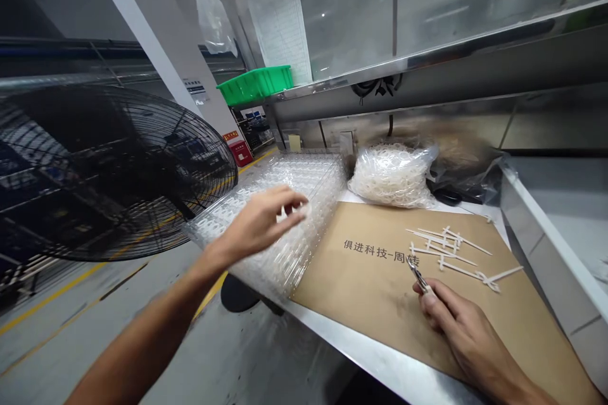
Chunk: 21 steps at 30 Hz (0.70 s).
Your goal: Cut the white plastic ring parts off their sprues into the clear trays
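Two hands: left hand curled over clear trays, right hand gripping nippers beside white plastic strips.

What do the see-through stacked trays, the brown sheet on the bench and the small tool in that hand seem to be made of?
The stacked trays look like clear, glossy moulded plastic: light passes through them. The brown sheet looks like matte kraft paper or card, with scuffs. The small tool looks like polished steel, judging by its bright glints.

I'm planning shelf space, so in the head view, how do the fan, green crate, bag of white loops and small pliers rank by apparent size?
Largest: black wire fan.
Middle, unranked: bag of white loops and green crate look alike; the crate sits farther off.
Smallest: small pliers.
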Each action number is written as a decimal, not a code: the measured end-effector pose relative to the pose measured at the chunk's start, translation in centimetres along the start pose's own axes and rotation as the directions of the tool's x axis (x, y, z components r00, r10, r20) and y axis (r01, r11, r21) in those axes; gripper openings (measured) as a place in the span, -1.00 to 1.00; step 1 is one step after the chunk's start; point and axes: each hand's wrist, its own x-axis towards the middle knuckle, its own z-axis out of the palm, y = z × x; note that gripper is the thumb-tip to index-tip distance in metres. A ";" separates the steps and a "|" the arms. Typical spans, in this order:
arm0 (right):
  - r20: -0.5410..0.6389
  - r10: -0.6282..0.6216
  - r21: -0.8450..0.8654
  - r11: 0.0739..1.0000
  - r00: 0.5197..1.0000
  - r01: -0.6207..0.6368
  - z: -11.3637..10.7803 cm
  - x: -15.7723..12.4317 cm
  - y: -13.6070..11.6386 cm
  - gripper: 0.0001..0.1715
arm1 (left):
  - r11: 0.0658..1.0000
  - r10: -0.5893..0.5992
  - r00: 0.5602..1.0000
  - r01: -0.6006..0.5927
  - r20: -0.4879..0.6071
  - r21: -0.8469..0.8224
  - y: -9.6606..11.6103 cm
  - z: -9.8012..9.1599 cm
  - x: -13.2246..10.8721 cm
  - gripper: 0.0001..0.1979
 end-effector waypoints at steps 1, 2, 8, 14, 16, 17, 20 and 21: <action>0.016 0.000 -0.014 1.000 1.000 0.001 0.0 0.0 0.3 -0.49 | 1.000 -0.014 1.000 0.014 -0.011 0.023 -2.0 -0.1 1.4 -0.80; 0.022 -0.002 -0.027 1.000 1.000 0.003 0.0 0.0 0.5 -0.49 | 0.999 -0.025 1.000 0.026 -0.010 0.034 -3.8 0.1 2.8 -0.79; -0.066 -0.048 -0.045 0.998 0.997 0.045 0.0 0.1 -0.5 -0.42 | 0.990 -0.131 0.984 0.123 0.122 0.072 -10.3 4.6 8.4 -0.78; -0.127 -0.058 -0.006 0.998 0.990 0.058 0.4 -0.4 -2.2 -0.41 | 0.989 -0.126 0.980 0.112 0.153 0.099 -11.3 6.3 8.6 -0.73; -0.115 -0.057 0.003 0.998 0.992 0.058 0.5 -0.6 -2.3 -0.43 | 0.989 -0.117 0.980 0.100 0.160 0.113 -11.5 6.2 8.4 -0.73; -0.105 -0.057 0.005 0.998 0.993 0.058 0.6 -0.6 -2.3 -0.45 | 0.988 -0.113 0.979 0.094 0.167 0.120 -11.5 6.1 8.4 -0.74; -0.067 -0.067 -0.008 0.998 0.995 0.067 0.4 -0.7 -2.2 -0.48 | 0.987 -0.107 0.976 0.081 0.190 0.139 -11.6 6.1 8.6 -0.76; -0.053 -0.075 -0.019 0.997 0.996 0.074 0.3 -0.6 -2.1 -0.49 | 0.986 -0.109 0.975 0.081 0.195 0.146 -11.5 6.0 8.7 -0.76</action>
